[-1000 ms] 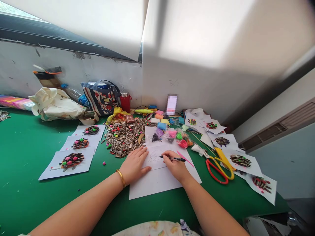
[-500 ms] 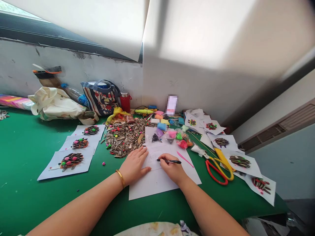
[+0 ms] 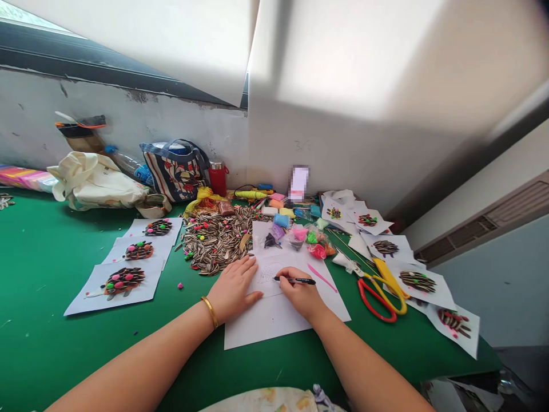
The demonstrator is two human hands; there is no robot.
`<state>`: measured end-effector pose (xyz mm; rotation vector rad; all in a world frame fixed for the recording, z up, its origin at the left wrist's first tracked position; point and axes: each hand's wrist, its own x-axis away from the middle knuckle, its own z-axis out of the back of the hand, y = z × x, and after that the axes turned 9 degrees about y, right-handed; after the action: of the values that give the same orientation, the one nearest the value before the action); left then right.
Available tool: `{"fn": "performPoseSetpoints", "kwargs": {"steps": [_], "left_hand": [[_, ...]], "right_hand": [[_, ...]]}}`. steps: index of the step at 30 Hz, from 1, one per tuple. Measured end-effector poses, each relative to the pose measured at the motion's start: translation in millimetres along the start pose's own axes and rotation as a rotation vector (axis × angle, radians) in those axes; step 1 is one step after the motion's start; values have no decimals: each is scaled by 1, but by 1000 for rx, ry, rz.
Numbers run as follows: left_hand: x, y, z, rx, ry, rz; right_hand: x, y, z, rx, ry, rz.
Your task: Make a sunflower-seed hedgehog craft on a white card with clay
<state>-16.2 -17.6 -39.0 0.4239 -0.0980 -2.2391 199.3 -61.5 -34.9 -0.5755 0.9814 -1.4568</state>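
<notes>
One curled right hand (image 3: 301, 294) pinches a pen (image 3: 302, 281), seemingly touching paper (image 3: 268, 288).

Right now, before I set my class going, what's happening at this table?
A person is at a white paper, the fingers of the right hand holding a black pen beside a faint drawing. The left hand lies flat on the paper. Beyond it is a pile of striped seeds. Seed-decorated cards lie on both sides, with scissors to the right.

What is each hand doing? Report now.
Left hand: open, resting across the white paper's left edge, holding nothing.
Right hand: closed around a black pen.
</notes>
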Motion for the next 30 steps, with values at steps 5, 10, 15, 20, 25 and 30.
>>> {"fn": "performPoseSetpoints", "kwargs": {"steps": [5,10,15,20,25,30], "left_hand": [[0,0,0,7,-1,2],[-1,0,1,12,0,5],[0,-1,-1,13,12,-4],[0,-2,-1,17,17,-6],[-1,0,0,21,2,4],[0,-1,-1,33,9,6]], "right_hand": [[0,0,0,27,-1,16],[-1,2,0,8,4,-1],[-2,2,1,-10,19,-33],[-2,1,1,5,6,-22],[-2,1,2,11,13,-21],[-2,2,3,1,38,-45]]}}
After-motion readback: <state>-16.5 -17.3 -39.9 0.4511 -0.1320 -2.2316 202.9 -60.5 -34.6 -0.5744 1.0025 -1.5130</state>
